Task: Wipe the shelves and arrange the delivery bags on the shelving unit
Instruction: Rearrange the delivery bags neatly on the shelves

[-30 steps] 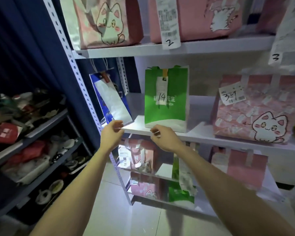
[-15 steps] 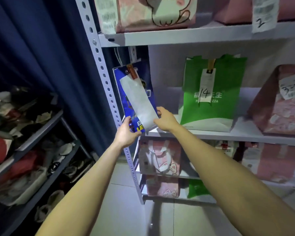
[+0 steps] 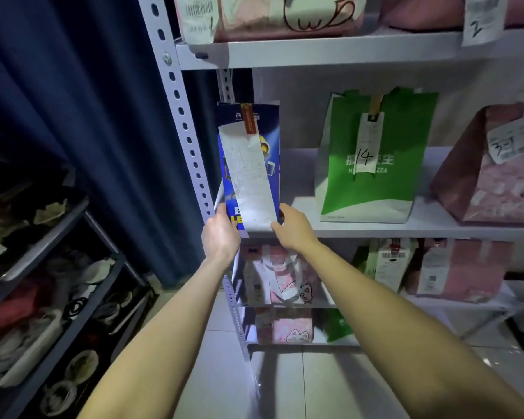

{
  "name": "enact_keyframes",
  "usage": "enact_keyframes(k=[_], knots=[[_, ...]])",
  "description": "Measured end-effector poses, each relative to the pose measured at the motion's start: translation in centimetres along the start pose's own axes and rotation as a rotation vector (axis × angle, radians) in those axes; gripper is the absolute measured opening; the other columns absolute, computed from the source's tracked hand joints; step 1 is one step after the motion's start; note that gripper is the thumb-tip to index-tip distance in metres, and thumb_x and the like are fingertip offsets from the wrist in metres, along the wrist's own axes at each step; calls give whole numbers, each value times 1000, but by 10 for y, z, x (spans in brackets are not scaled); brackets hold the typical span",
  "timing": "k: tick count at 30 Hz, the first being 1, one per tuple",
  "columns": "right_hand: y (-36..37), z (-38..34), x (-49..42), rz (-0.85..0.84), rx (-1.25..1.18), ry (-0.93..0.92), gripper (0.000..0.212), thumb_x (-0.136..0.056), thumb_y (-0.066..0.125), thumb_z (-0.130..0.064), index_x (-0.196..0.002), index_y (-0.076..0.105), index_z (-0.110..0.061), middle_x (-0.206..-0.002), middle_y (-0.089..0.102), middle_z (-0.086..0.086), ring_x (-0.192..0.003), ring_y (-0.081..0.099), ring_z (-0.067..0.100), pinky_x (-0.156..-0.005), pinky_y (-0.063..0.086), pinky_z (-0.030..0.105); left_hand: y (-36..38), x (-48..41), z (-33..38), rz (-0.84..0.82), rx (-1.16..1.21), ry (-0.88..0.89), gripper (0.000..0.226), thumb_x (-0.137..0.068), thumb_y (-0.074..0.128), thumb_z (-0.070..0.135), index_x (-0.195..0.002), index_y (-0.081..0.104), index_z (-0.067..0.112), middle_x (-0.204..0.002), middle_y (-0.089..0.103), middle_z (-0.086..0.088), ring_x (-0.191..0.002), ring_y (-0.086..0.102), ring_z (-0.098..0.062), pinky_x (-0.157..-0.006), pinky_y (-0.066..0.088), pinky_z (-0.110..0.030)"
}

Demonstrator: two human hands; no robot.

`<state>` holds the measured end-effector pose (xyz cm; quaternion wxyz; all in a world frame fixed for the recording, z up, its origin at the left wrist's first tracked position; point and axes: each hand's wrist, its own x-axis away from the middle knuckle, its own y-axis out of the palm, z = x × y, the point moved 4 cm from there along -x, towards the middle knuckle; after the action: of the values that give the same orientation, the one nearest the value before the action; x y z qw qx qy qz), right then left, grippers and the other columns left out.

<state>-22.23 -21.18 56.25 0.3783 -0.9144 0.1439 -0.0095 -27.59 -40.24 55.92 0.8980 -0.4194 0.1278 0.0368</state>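
**Blue bag held at the left end of the middle shelf**

You are gripping the blue bag (image 3: 271,131) with both hands at its bottom corners. Your left hand (image 3: 221,234) is curling round the lower left edge, the fingertips tucking out of sight behind the bag. Your right hand (image 3: 294,228) is curling round the lower right corner, its fingers closing on the bag's side.

The bag is standing upright directly above your fingers, its base at the front lip of the middle shelf (image 3: 375,229), just beside the perforated upright (image 3: 182,116) on your left-hand side. A long white receipt (image 3: 251,182) is hanging down its front from a red-brown strip, the lower end reaching down between your two sets of fingers. Its print is too faint to read. Yellow letters at the bag's foot are mostly covered.

To the right of your right fingers, well apart, the green bag (image 3: 406,146) is standing on the same shelf. Its tag is showing a handwritten "14", with white print behind it ending in "ZZA". Further right, a pink bag (image 3: 496,189) is carrying a label that appears to read "3-7".

High above your fingers, a pink cat bag (image 3: 285,16) is sitting on the upper shelf, and a tag marked "2" (image 3: 481,19) is hanging over that shelf's edge.
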Motion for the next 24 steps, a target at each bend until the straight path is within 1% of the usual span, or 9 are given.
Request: enact_keyframes(k=[6,8,10,13,16,18,20,22,24], knots=[[0,-4,-1,0,14,26,32,-96,60,-11,-128,59,-11,-124,68,8,-95,57,23,-80,42,30,0,-1,-6,-30,34,20,37,-99,66,6,-131,56,20,-105,76,-4,-87,70,-32,-78,60,-42],[-1,-3,1,-4,17,23,33,-96,62,-13,-129,58,-12,-124,68,7,-94,58,24,-79,43,30,-2,-1,-8,-43,81,33,47,-99,65,2,-141,55,20,-112,77,-3,-90,70,-26,-77,59,-36],[-5,-2,4,7,-3,8,38,-95,64,-16,-133,58,-13,-127,69,6,-105,64,27,-84,48,32,-9,2,-6,-11,141,41,53,-99,65,1,-148,53,19,-117,77,-1,-90,68,-17,-77,58,-31],[-16,2,11,43,-56,5,49,-96,66,-18,-143,56,-14,-140,65,4,-124,62,24,-106,50,37,-23,11,-2,146,205,101,41,-100,63,5,-138,57,19,-120,74,1,-96,67,-13,-78,56,-25],[-26,13,17,97,-102,17,50,-96,64,-15,-146,56,-13,-143,63,5,-129,61,23,-112,49,42,-29,21,4,260,208,130,27,-99,63,11,-124,56,20,-117,63,5,-93,61,-12,-75,47,-23],[-28,14,21,99,-117,11,48,-96,64,-14,-144,58,-13,-140,65,5,-125,63,22,-111,50,41,-24,25,7,212,201,86,25,-99,58,14,-122,55,22,-109,67,7,-93,64,-18,-77,51,-33],[-26,9,24,73,-124,-7,45,-96,65,-13,-141,60,-13,-134,68,4,-118,65,21,-107,53,40,-13,27,7,75,185,24,32,-97,55,16,-129,55,23,-104,72,11,-95,68,-23,-82,56,-39],[-24,3,25,46,-137,-20,42,-96,64,-12,-138,61,-15,-126,70,1,-108,67,19,-101,56,38,-5,27,5,-74,201,-22,42,-93,55,16,-134,54,27,-106,76,14,-100,70,-22,-92,59,-42],[-23,-1,27,30,-149,-39,40,-95,63,-10,-134,62,-15,-118,70,-1,-100,66,17,-93,55,32,-4,27,1,-127,211,-41,43,-93,55,19,-134,53,31,-104,77,12,-101,71,-21,-94,60,-46]])
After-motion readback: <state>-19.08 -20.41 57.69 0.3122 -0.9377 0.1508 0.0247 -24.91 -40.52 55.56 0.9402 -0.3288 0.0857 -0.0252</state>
